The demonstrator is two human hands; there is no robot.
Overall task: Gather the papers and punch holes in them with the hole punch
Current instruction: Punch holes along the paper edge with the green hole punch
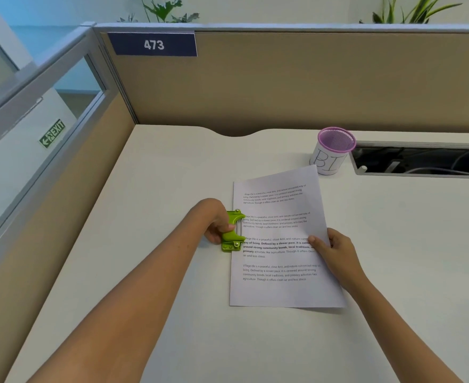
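Note:
A stack of white printed papers [277, 288] lies on the white desk [172, 175], roughly in the middle. A bright green hole punch [232, 230] sits against the papers' left edge, with that edge slid into its slot. My left hand [216, 222] is wrapped around the punch from the left side. My right hand [332, 250] pinches the right edge of the papers, thumb on top of the sheet.
A purple mesh cup [331, 150] wrapped in paper marked "BI" stands just behind the papers. A cable slot [421, 161] opens in the desk at the back right. Beige cubicle partitions [283, 78] wall the desk at the back and left.

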